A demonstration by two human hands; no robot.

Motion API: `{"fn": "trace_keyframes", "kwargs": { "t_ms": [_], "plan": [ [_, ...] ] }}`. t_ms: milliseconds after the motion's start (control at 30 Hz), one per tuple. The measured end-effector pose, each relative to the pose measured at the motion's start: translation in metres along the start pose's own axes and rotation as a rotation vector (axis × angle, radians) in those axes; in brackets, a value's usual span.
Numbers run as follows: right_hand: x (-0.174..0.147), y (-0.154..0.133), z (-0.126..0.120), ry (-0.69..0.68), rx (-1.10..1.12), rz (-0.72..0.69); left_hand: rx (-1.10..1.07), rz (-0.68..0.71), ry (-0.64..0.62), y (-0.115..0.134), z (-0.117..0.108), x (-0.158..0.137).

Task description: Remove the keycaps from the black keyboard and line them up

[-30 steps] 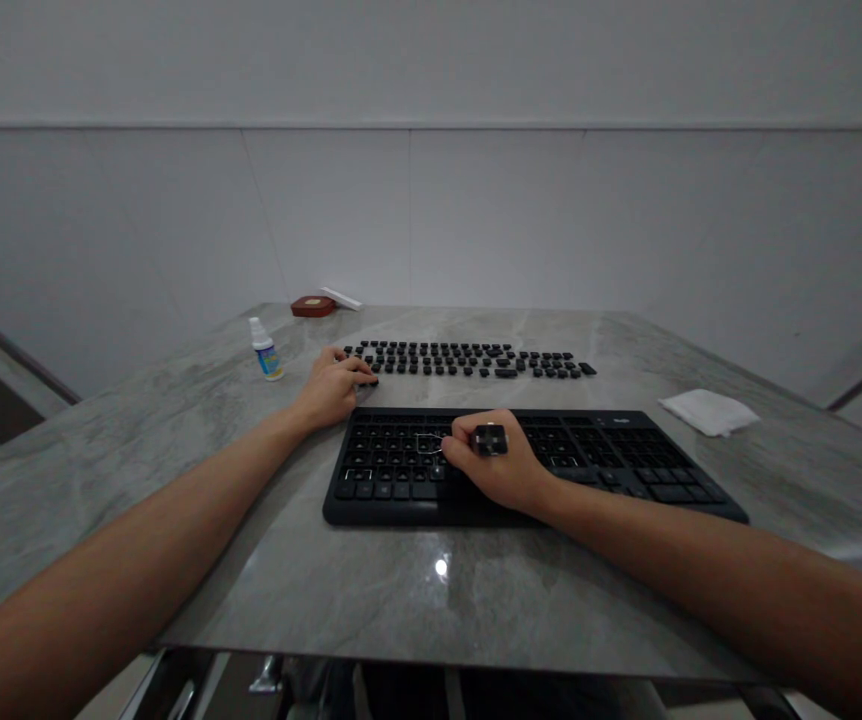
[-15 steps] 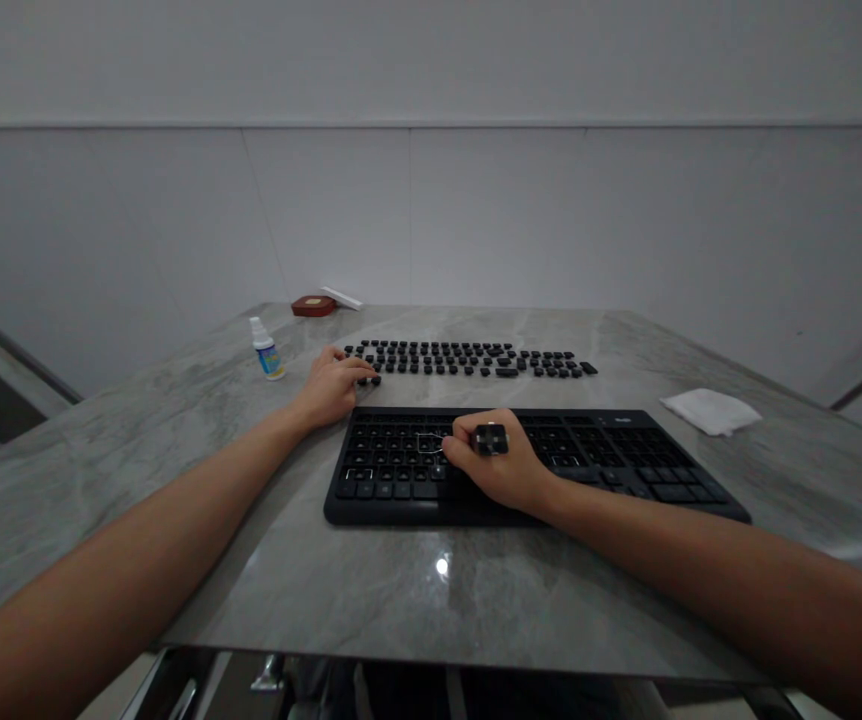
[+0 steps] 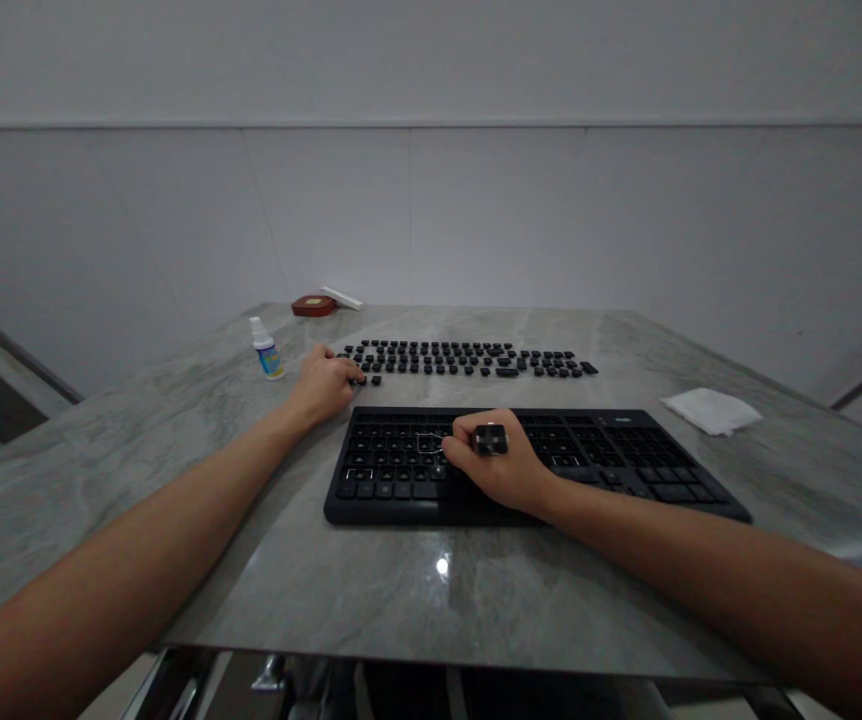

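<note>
My left hand rests on the table at the left end of the rows of loose black keycaps. Its fingers reach forward, apart, and a fingertip touches or hovers just over a keycap at the near left corner; which of the two I cannot tell. Another loose keycap lies right of that fingertip. Wrapped round the dark handle of a wire keycap puller is my right hand, above the middle of the black keyboard. The wire loop points left over the keyboard, where many key positions are bare.
A white spray bottle with a blue label stands at the left. Behind it lie a brown case and a white flat object. A folded white cloth or tissue lies right of the keyboard. The wall rises behind the table.
My left hand has shifted slightly left, its fingers coming off the right-hand keycap of the near pair. The right hand with the keycap puller stays in place.
</note>
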State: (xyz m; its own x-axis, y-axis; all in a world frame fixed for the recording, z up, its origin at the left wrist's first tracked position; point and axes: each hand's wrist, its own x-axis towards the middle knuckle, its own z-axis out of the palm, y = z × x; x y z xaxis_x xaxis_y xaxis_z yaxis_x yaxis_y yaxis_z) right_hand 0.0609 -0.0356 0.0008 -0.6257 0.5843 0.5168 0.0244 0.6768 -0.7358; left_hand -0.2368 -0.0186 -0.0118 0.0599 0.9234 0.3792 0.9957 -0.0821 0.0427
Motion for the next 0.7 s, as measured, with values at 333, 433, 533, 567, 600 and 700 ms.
{"fn": "trace_keyframes", "kwargs": {
  "t_ms": [333, 433, 533, 567, 600, 700],
  "plan": [
    [-0.001, 0.0, -0.001, 0.0, -0.003, 0.007, 0.057, -0.163, 0.068, -0.001, -0.009, -0.002],
    [-0.001, 0.0, 0.0, -0.004, 0.001, 0.007, 0.09, -0.213, 0.073, -0.001, -0.013, -0.003],
    [-0.001, 0.0, -0.001, -0.008, 0.0, 0.008, 0.104, -0.207, 0.028, 0.0, -0.013, -0.003],
    [-0.001, 0.0, -0.001, -0.008, -0.002, 0.008, 0.111, -0.204, 0.01, 0.0, -0.013, -0.003],
    [-0.001, 0.0, -0.001, -0.008, -0.003, 0.007, 0.118, -0.2, -0.005, 0.001, -0.013, -0.003],
    [-0.001, -0.001, 0.0, -0.009, -0.007, -0.002, 0.129, -0.187, -0.024, 0.001, -0.012, -0.003]
  ]
}}
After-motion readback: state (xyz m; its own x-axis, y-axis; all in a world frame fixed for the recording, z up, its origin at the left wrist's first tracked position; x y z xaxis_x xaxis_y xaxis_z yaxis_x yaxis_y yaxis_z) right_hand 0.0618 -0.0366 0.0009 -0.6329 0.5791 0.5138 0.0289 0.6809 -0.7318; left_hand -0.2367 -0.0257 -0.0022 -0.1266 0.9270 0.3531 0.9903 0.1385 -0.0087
